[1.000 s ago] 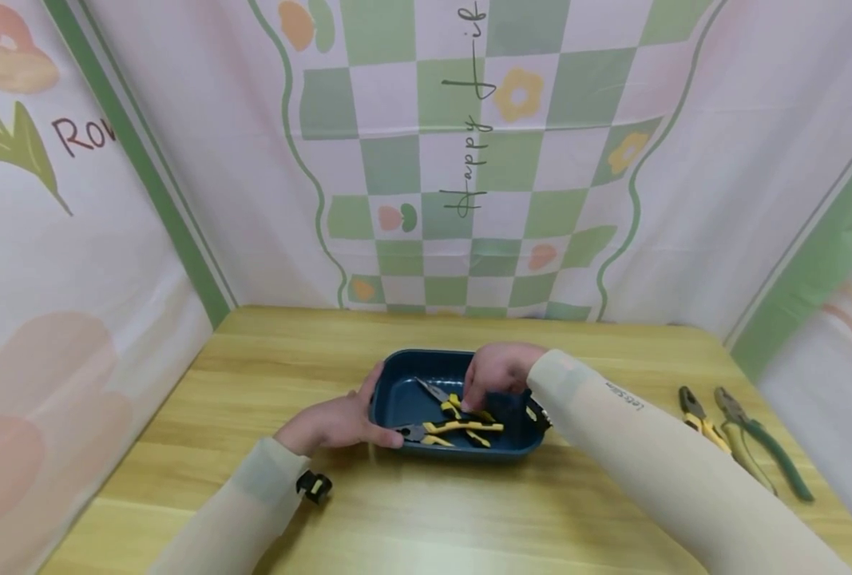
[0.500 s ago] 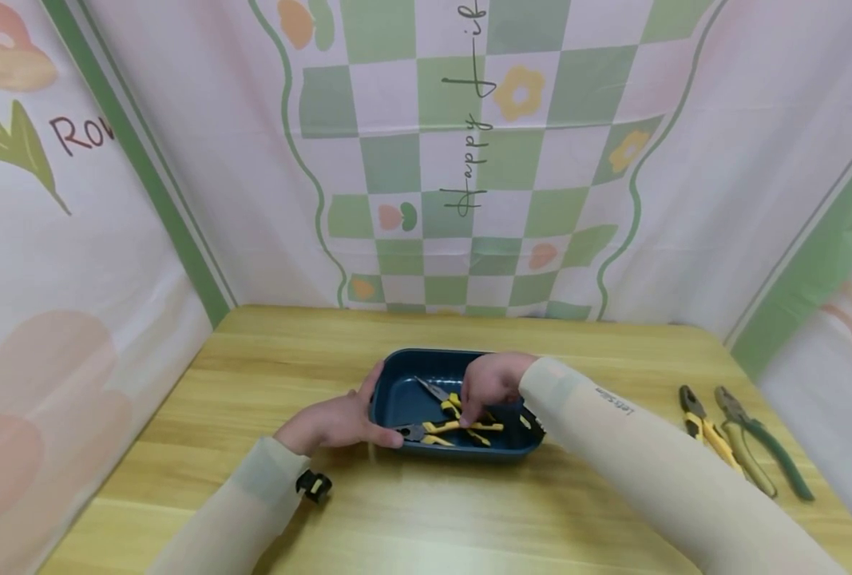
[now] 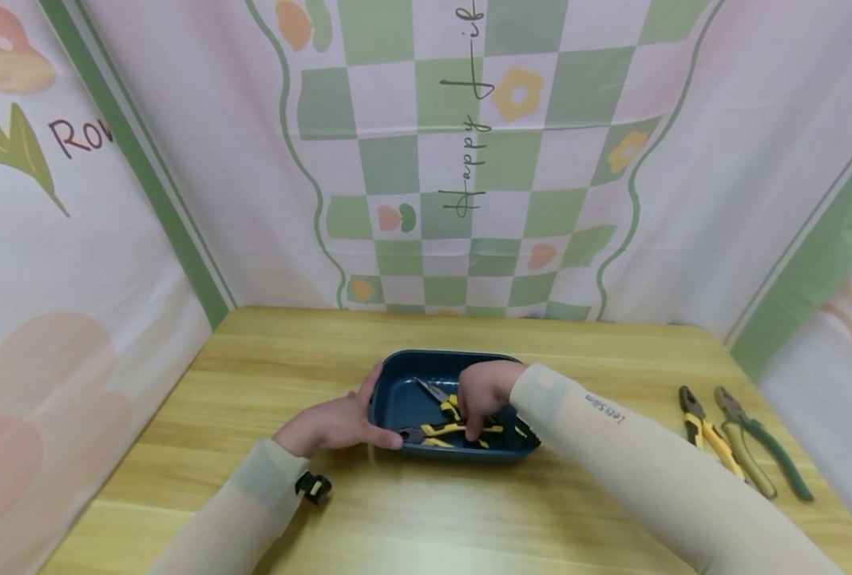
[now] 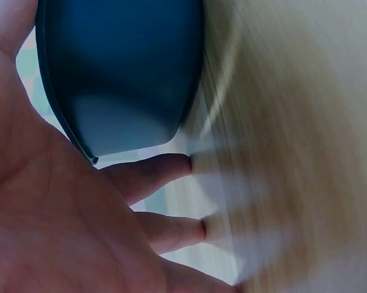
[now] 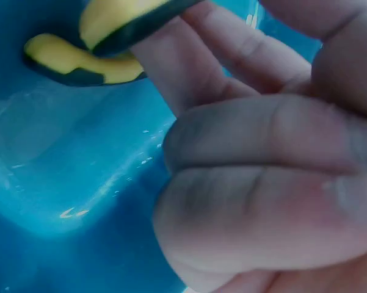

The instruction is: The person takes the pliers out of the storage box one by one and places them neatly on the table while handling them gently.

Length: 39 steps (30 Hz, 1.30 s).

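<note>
My left hand (image 3: pixel 335 421) rests against the left end of the dark blue tray (image 3: pixel 461 455), thumb at its front corner. In the left wrist view its fingers (image 4: pixel 171 233) are straight and spread beside the tray's outer wall (image 4: pixel 128 79). My right hand (image 3: pixel 485 393) reaches down inside the tray, over pliers (image 3: pixel 436 429) with yellow-and-black handles. In the right wrist view the outer fingers are curled, and fingertips pinch one yellow-and-black handle (image 5: pixel 128 24); the thumb's contact is partly hidden. Beside it lie long-nose pliers (image 3: pixel 434 390), handles partly hidden by the right hand.
To the right on the wooden table (image 3: pixel 289 343) lie yellow-handled pliers (image 3: pixel 706 431) and green-handled pliers (image 3: pixel 763 439), side by side. A patterned curtain (image 3: pixel 469 160) hangs behind the table, with more fabric at the sides.
My right hand has moved left, toward the tray's front, and lower onto the front pliers' handles. My left hand has stayed at the tray's left end.
</note>
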Each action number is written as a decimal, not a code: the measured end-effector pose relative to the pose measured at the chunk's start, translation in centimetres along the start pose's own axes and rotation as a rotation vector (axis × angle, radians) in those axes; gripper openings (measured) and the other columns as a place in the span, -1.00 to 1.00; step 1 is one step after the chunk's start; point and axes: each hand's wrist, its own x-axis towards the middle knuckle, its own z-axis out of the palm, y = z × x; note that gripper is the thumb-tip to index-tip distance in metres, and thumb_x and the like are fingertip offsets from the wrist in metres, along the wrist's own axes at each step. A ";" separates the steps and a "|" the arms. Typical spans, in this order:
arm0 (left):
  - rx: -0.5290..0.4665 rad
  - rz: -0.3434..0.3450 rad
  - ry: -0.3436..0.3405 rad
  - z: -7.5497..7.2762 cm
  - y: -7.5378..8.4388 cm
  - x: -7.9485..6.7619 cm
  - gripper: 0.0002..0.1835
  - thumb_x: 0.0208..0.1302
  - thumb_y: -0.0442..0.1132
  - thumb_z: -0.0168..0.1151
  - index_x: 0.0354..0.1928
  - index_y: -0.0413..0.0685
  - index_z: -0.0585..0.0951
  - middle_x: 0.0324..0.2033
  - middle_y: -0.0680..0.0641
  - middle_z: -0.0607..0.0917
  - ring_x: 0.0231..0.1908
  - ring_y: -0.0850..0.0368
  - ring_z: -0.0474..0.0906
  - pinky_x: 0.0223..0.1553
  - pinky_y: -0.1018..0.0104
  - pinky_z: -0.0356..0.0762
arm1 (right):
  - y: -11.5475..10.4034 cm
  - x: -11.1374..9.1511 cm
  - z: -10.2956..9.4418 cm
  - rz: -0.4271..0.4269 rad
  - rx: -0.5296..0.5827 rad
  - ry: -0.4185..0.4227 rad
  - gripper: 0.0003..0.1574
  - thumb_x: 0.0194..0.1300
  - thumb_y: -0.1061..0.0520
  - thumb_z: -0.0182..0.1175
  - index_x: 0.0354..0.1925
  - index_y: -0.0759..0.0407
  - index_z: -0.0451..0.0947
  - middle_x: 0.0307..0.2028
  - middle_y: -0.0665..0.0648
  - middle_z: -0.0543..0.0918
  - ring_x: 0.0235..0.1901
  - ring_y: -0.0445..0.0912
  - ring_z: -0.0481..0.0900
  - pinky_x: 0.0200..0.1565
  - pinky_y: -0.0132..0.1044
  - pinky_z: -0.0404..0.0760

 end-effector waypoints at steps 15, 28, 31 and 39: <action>0.002 -0.006 -0.002 0.1 -0.1 -0.1 0.42 -0.04 0.26 0.53 0.58 0.29 -0.38 0.48 -0.42 0.00 0.45 -0.36 -0.08 0.33 -0.28 0.00 | 1.3 -0.7 -0.7 -0.181 -0.053 0.046 -0.69 0.26 0.07 0.41 -0.63 -0.05 0.71 -0.55 -0.16 0.60 -0.52 -0.21 0.41 -0.27 -0.21 0.51; -0.013 -0.004 -0.005 0.0 -0.1 0.0 0.40 -0.03 0.25 0.54 0.59 0.32 -0.35 0.49 -0.39 0.01 0.45 -0.35 -0.07 0.32 -0.30 0.00 | 3.3 -2.3 -1.6 -0.226 0.116 0.146 -0.67 0.35 0.13 0.31 -0.59 0.04 0.70 -0.70 -0.12 0.39 -0.66 -0.19 0.18 -0.47 -0.28 0.28; -0.013 -0.007 0.001 0.0 -0.1 0.0 0.41 -0.03 0.24 0.54 0.59 0.32 -0.35 0.48 -0.41 0.02 0.43 -0.35 -0.03 0.30 -0.29 0.05 | 3.8 -2.7 -1.8 -0.188 0.195 0.184 -0.69 0.36 0.12 0.30 -0.55 0.03 0.72 -0.64 -0.09 0.49 -0.62 -0.16 0.24 -0.42 -0.26 0.34; -0.007 -0.010 0.006 0.0 -0.1 0.1 0.41 -0.03 0.23 0.55 0.58 0.30 -0.36 0.46 -0.45 0.03 0.42 -0.36 0.01 0.29 -0.25 0.10 | 5.6 -3.5 -1.9 -0.119 0.362 0.271 -0.77 0.40 0.08 0.26 -0.36 0.12 0.76 -0.30 -0.03 0.69 -0.34 -0.08 0.48 -0.20 -0.14 0.46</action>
